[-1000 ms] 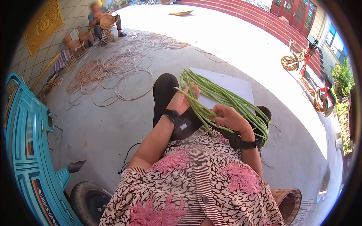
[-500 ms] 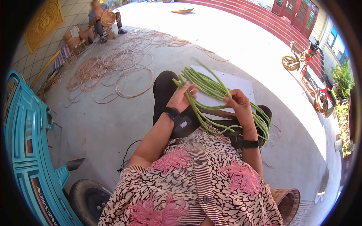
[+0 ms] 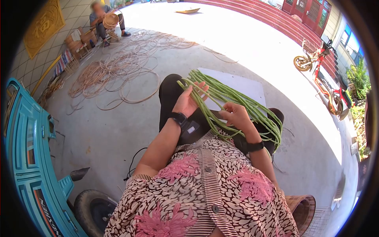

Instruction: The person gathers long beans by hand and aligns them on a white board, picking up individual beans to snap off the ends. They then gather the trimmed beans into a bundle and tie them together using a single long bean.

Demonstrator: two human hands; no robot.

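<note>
Long green yardlong beans (image 3: pixel 241 94) lie in a bundle across my lap, their ends hanging over my right knee. My left hand (image 3: pixel 186 103) is wrapped round several of the beans near their upper ends, with the thumb on top and fingertips curled. Pinched between the thumb and fingers of my right hand (image 3: pixel 238 118) is one long bean, which runs up toward my left hand. Both hands are above my thighs. Beneath and beyond the bundle is a pale flat board (image 3: pixel 254 87), partly covered by the beans.
Loose coils of cane strips (image 3: pixel 106 73) spread over the concrete floor ahead left. A seated person (image 3: pixel 103 19) holds a round basket (image 3: pixel 111 20). A turquoise vehicle (image 3: pixel 29 158) stands at my left, a woven basket (image 3: pixel 302 211) at lower right, and a red motorbike (image 3: pixel 321 77) farther right.
My right hand has moved down and left, closer to my left hand, bringing its bean from upright to lying along the others. My left hand keeps its hold on the beans.
</note>
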